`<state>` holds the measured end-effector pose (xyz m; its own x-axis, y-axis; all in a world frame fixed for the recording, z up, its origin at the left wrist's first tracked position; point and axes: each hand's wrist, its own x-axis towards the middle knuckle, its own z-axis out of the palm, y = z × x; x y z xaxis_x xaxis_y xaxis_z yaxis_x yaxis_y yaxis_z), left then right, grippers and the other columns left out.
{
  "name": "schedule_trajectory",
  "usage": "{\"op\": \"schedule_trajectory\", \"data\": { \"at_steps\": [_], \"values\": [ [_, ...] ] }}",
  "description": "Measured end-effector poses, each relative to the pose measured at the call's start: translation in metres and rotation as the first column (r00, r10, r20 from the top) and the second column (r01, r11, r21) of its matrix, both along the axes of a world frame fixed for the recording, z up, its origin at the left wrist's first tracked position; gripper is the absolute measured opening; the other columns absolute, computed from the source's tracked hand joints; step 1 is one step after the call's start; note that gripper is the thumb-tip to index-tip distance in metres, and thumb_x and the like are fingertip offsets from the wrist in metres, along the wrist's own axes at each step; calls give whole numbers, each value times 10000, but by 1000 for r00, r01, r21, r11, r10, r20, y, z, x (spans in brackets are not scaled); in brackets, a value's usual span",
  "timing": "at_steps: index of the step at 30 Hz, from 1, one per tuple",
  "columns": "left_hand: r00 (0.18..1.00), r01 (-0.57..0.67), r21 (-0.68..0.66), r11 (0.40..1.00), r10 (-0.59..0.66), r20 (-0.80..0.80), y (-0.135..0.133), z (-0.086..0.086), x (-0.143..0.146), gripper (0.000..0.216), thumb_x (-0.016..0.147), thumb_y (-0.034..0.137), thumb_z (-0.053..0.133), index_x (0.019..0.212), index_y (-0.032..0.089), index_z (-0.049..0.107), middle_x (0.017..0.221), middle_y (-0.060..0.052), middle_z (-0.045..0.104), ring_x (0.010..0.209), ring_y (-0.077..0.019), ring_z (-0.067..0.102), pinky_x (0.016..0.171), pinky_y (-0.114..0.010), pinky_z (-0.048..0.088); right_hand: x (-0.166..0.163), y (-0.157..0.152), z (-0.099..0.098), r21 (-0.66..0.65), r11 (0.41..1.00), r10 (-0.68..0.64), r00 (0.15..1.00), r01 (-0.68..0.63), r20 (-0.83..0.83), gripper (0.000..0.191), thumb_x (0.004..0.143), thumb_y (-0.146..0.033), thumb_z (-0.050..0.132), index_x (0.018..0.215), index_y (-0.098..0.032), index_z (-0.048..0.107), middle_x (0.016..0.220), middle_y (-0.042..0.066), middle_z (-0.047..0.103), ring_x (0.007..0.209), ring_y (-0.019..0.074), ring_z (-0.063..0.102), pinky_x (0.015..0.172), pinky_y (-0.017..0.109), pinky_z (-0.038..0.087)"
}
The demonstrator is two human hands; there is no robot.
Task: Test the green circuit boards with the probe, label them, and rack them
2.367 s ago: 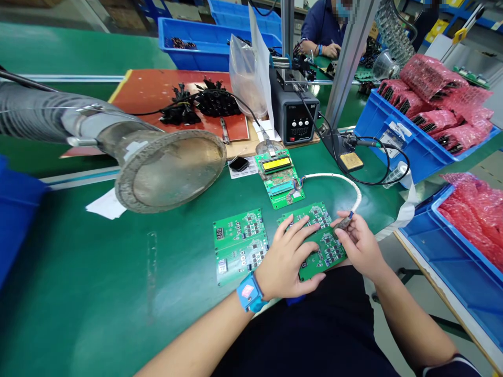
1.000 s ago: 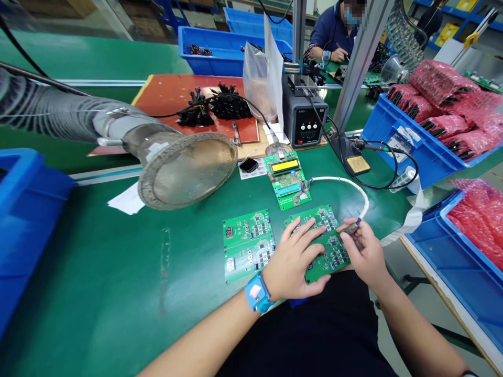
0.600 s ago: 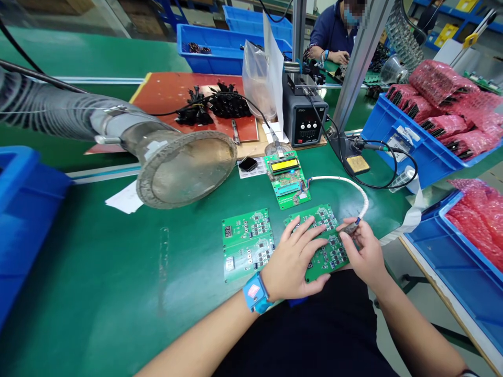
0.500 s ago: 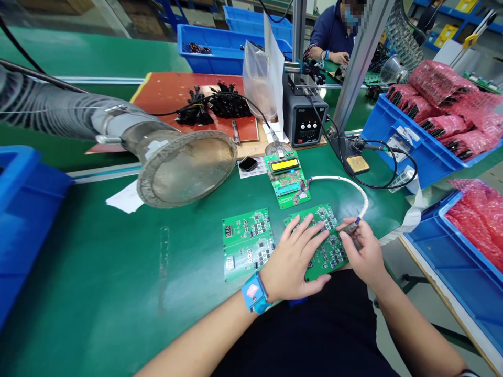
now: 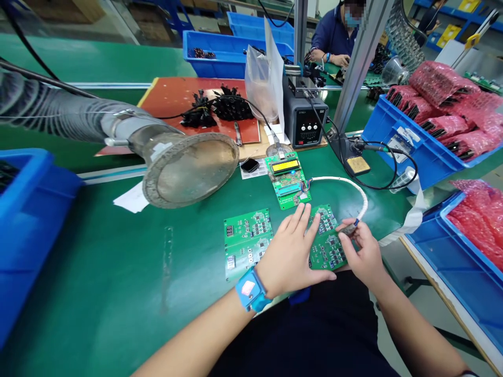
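My left hand [image 5: 293,256] lies flat, fingers spread, pinning the green board [image 5: 328,241]; my right hand [image 5: 363,256] pinches the probe [image 5: 348,228] onto its edge. Contact step, I judge. Next needs steady pressure, no slip.

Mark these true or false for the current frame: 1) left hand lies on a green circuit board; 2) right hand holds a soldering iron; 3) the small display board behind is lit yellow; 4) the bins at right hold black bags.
1) The left hand lies on a green circuit board: true.
2) The right hand holds a soldering iron: false, its fingers pinch a small connector on a white cable.
3) The display board is lit yellow: true.
4) The bins hold black bags: false, they hold pink bags.
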<state>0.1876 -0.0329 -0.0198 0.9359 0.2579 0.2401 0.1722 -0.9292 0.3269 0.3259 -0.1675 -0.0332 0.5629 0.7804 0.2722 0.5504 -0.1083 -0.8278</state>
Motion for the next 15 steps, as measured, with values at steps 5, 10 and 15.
{"op": "schedule_trajectory", "data": {
  "at_steps": [5,10,15],
  "values": [
    [997,-21,26,999,23,-79,0,3,5,1297,455,877,563,1405,28,317,1475,-310,261,1372,-460,201,1086,-554,208,1,0,0,2,1000,8,1000,-8,0,204,897,-247,490,1099,-214,497,983,82,664,898,207,643,802,354,528],
    [994,-18,24,1000,21,-106,-1,9,8,1275,444,826,629,1395,27,343,1460,-296,309,1336,-483,271,1063,-565,245,1,0,0,4,1000,10,1000,-9,-21,201,897,-244,492,1096,-216,493,984,81,662,910,210,641,804,357,528],
    [977,-29,22,999,33,-211,0,20,12,1261,444,744,708,1387,-16,357,1431,-346,317,1320,-494,293,1060,-571,249,4,0,1,10,999,37,997,-37,-67,196,899,-231,492,1094,-229,495,1003,76,657,948,205,633,817,350,525]
  ]
}}
